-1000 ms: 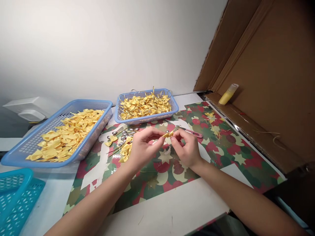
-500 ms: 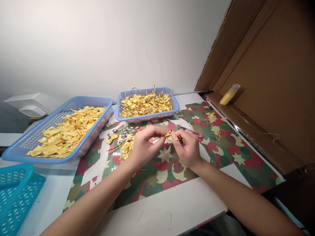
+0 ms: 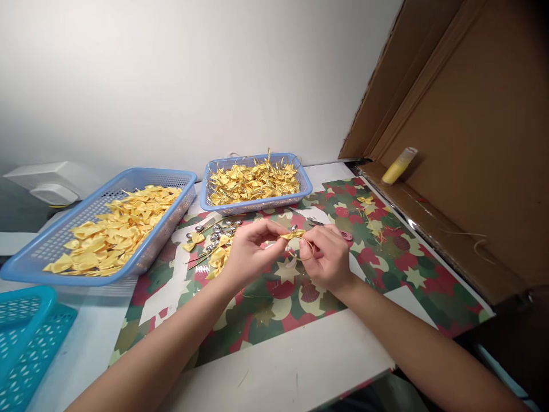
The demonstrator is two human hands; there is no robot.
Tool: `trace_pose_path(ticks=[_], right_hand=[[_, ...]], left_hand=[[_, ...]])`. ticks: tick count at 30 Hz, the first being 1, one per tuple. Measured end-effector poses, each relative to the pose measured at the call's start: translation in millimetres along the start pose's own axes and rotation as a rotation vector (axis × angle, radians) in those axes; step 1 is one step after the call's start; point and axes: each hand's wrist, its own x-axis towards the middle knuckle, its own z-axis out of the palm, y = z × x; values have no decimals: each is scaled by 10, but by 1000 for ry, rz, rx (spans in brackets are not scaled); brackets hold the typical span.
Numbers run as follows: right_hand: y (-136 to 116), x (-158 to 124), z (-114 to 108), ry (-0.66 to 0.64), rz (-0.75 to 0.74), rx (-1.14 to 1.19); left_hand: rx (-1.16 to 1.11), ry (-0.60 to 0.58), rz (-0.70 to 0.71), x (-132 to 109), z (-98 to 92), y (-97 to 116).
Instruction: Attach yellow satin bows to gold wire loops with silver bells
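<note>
Yellow satin bow (image 3: 294, 234) is pinched at either end by two hands, the left hand (image 3: 249, 252) and right hand (image 3: 328, 257), just in front of the small blue basket (image 3: 257, 205) of looped bows. One thin gold loop (image 3: 302, 253) hangs from it. Between that basket and the left hand lie a few loose bows (image 3: 218, 258) and a cluster of silver bells (image 3: 217, 232). One pink clipper (image 3: 345, 234) in front of the basket is partly hidden by the right hand. Left of the basket stands one larger blue basket (image 3: 51, 274), beyond it one teal basket (image 3: 26, 343); to the right leans one yellow bottle (image 3: 398, 166).
</note>
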Motion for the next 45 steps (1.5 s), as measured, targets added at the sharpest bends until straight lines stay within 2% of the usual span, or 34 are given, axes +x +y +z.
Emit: trace_pose_path(ticks=[5,13,17,21,29,33,35,36,39,41,43,45], right_hand=[[8,13,-5,-15,-38,-44],[43,42,-19,-100,-75,-75],[57,44,-8,-123,-101,-39],[51,31,14,-100,-82,13],[50,21,15,-51,-7,104],[58,28,4,-44,-1,96],[62,30,3,-36,-7,85],[64,31,3,-29,-7,79],[63,31,6,-9,24,60],[58,29,10,-8,48,62],[53,24,14,-16,51,69],[48,19,21,-24,40,64]], left_hand=[[27,-8,89,-7,8,-18],[226,-57,241,15,-46,1],[263,-77,253,24,-57,21],[207,-110,167,13,-42,13],[-145,-62,-215,11,66,1],[-150,-78,-281,21,65,12],[-98,-64,-211,15,52,12],[-32,-36,-133,8,46,13],[289,66,218,-24,36,18],[460,59,403,-47,41,22],[533,23,477,-65,55,24],[575,14,470,-75,68,23]])
